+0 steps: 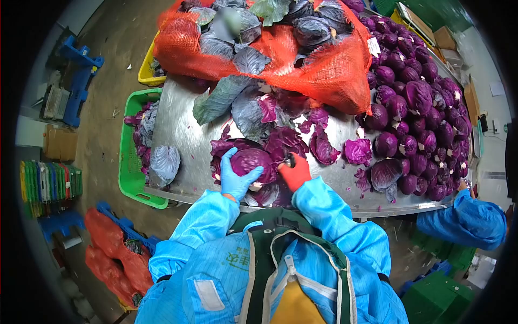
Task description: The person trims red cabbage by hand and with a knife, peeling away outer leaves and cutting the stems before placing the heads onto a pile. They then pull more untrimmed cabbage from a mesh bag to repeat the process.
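My left hand point(237, 177), in a blue glove, grips the left side of a red cabbage point(253, 163) on the metal table. Wrapped in a red glove, my right hand point(295, 173) is closed around a small dark-handled knife point(290, 160) just right of the cabbage; its blade is hard to make out. Loose purple leaves point(286, 143) lie behind and around the cabbage. More torn leaves point(324, 146) are spread to the right, by a pale-veined purple piece point(358, 152). Large grey-green outer leaves point(229, 97) lie further back.
An orange mesh sack point(334, 75) of unpeeled cabbages spans the table's back. Peeled cabbages point(418, 124) are heaped on the right. A green crate point(128, 162) with leaves stands at the left edge. Another person's blue sleeve point(464, 218) is at the right.
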A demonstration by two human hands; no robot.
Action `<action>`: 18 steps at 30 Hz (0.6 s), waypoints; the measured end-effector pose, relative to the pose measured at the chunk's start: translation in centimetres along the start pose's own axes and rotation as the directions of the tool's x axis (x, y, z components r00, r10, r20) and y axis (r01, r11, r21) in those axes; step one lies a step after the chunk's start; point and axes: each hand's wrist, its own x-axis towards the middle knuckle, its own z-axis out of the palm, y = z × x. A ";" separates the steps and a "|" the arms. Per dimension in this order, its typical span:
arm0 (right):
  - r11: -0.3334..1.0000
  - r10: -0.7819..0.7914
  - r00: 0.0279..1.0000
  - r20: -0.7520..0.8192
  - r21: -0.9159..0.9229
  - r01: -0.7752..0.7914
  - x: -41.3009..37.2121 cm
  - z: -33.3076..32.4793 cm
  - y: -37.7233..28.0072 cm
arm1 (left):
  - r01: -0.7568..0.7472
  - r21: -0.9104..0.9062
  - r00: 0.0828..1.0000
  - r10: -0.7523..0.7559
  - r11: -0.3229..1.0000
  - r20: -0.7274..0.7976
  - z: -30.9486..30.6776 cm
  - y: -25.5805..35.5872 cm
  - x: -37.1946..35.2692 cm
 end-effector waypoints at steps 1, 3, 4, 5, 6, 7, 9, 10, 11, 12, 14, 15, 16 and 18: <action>0.953 0.036 0.999 -0.022 0.301 -0.028 0.2 -0.6 -0.4 | 0.032 -0.166 0.999 -0.030 0.986 0.013 -0.4 -0.5 0.6; 0.896 0.123 0.992 0.008 0.428 -0.115 -0.5 -3.9 -1.0 | 0.090 -0.337 0.996 -0.094 0.937 0.005 -1.9 -1.3 0.9; 0.871 0.126 0.992 -0.024 0.481 -0.099 -0.8 -5.9 -2.3 | 0.145 -0.495 0.989 -0.128 0.857 0.069 -2.6 -0.9 0.9; 0.813 0.157 0.987 0.043 0.562 -0.154 -1.3 -8.0 -3.0 | 0.204 -0.632 0.979 -0.151 0.748 0.137 -3.2 -0.5 0.9; 0.897 0.137 0.990 0.044 0.419 -0.143 -0.9 -9.7 -2.7 | 0.230 -0.728 0.970 -0.093 0.646 0.223 -3.8 -1.0 1.2; 0.912 0.028 0.999 0.028 0.408 -0.037 -0.8 -10.4 -1.7 | 0.404 -0.801 0.915 -0.196 0.443 0.353 -4.5 -0.3 1.0; 0.979 -0.103 0.965 -0.243 0.148 0.141 -0.7 -10.7 0.4 | 0.595 -0.794 0.803 -0.055 0.122 0.593 -4.5 2.6 1.3; 0.974 -0.069 0.968 -0.241 0.194 0.118 -1.1 -11.6 0.6 | 0.658 -0.745 0.742 0.068 0.110 0.666 -4.2 4.0 1.1; 0.967 -0.034 0.971 -0.236 0.239 0.092 -1.4 -12.4 0.8 | 0.705 -0.703 0.689 0.143 0.099 0.711 -3.3 4.9 1.2; 0.937 0.042 0.984 -0.175 0.350 0.023 -2.2 -13.2 -0.7 | 0.729 -0.676 0.653 0.187 0.105 0.734 -2.1 5.7 1.3; 0.928 0.038 0.985 -0.166 0.372 0.026 -3.3 -14.1 -1.5 | 0.774 -0.616 0.574 0.251 0.144 0.779 0.7 7.0 1.7; 0.920 0.043 0.987 -0.153 0.391 0.020 -3.9 -14.5 -1.6 | 0.779 -0.600 0.552 0.255 0.182 0.794 2.0 7.6 1.8; 0.933 0.084 0.984 -0.155 0.360 -0.023 -4.7 -14.5 -1.6 | 0.784 -0.577 0.527 0.245 0.229 0.814 3.4 8.3 2.0; 0.958 0.041 0.975 -0.216 0.285 0.023 -5.0 -14.0 2.7 | 0.738 -0.544 0.501 0.216 0.399 0.838 6.1 9.9 2.3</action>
